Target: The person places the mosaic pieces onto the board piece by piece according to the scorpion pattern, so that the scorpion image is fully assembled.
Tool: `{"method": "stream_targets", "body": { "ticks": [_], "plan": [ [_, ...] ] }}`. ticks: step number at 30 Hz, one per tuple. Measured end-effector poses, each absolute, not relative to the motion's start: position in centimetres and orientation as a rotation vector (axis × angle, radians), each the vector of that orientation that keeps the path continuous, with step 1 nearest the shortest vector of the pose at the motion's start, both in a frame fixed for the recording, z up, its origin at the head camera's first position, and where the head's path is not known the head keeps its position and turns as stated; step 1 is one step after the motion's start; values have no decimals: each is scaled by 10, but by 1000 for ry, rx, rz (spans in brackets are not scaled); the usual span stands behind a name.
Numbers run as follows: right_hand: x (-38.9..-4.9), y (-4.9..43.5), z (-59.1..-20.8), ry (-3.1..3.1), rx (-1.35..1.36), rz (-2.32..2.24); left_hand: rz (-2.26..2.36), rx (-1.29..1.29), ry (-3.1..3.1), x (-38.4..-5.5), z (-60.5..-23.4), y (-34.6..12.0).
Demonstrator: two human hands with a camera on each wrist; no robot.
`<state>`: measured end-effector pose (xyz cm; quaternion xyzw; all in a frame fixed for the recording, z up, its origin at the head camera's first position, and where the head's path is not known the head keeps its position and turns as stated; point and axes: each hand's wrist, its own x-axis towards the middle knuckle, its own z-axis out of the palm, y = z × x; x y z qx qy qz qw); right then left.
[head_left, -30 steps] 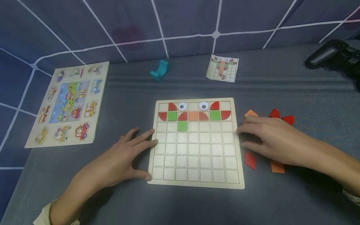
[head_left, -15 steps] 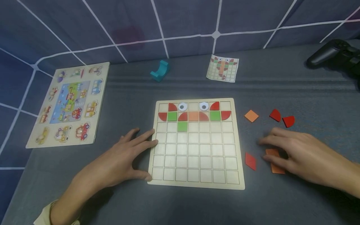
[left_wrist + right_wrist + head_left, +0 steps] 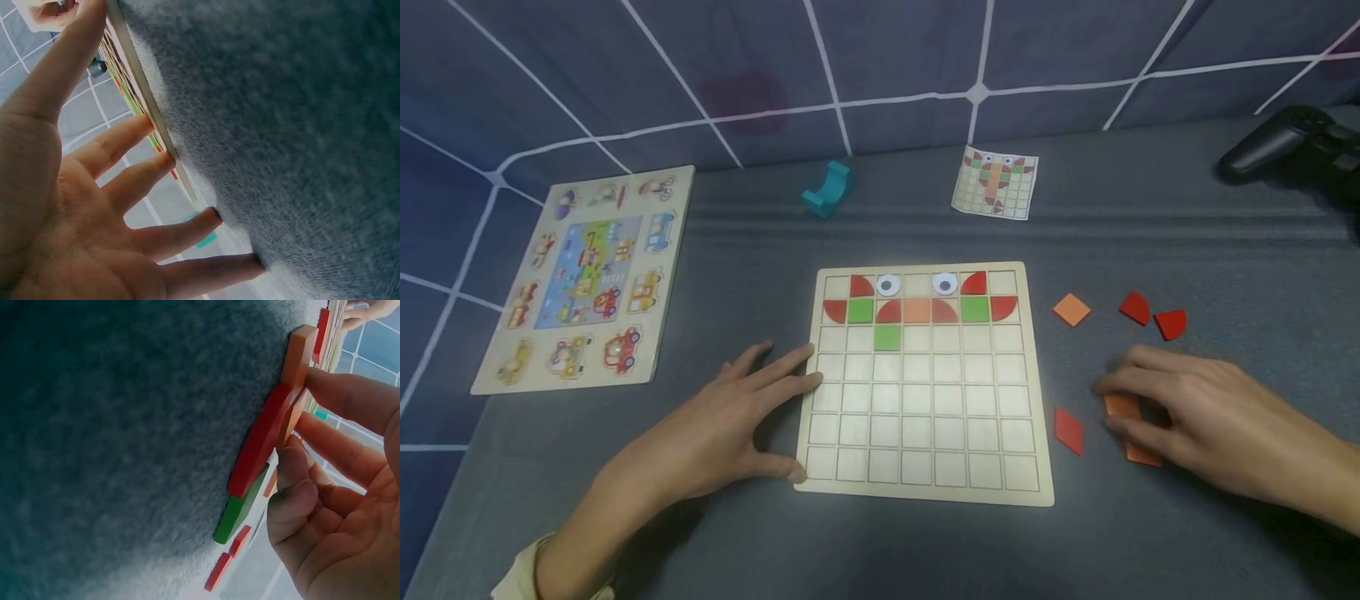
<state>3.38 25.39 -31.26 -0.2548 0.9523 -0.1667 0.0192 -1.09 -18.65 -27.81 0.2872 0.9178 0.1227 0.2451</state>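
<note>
My left hand (image 3: 730, 417) lies with spread fingers along the left edge of a wooden grid board (image 3: 917, 425). In the left wrist view, fingertips (image 3: 164, 160) touch the board's side. Red quarter-circle, green and orange pieces and two eye pieces fill part of its upper rows. To the right of the board, my right hand (image 3: 1195, 408) pinches an orange square tile (image 3: 1122, 406) between thumb and fingers. Another orange tile (image 3: 1143, 455) lies just below it. In the right wrist view, a red piece (image 3: 259, 444) and a green piece (image 3: 240, 506) lie under that hand.
A red rhombus tile (image 3: 1068, 431), an orange tile (image 3: 1071, 309) and two red quarter-circles (image 3: 1171, 324) lie right of the board. Behind are a pattern card (image 3: 996, 183), a teal curved block (image 3: 829, 190) and a black game controller (image 3: 1285, 150). A vehicle puzzle (image 3: 587, 283) lies left.
My right hand has drawn back from the board's right edge, down and right to the orange tiles. The upper orange tile has shifted slightly left. My left hand stays put.
</note>
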Motion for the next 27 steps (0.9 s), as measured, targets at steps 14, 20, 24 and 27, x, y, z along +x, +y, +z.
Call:
{"method": "stream_targets", "body": {
  "ticks": [14,20,24,27],
  "plan": [
    [37,265,-315,2949,-826,-545,329,796,2519,-11,-279,-186],
    [36,267,-317,2951,-876,-553,326,789,2517,-11,-279,-186],
    [35,260,-313,2945,-866,-547,328,786,2518,-11,-279,-186],
    [31,251,-308,2940,-852,-571,329,787,2519,-11,-279,-185]
  ]
}}
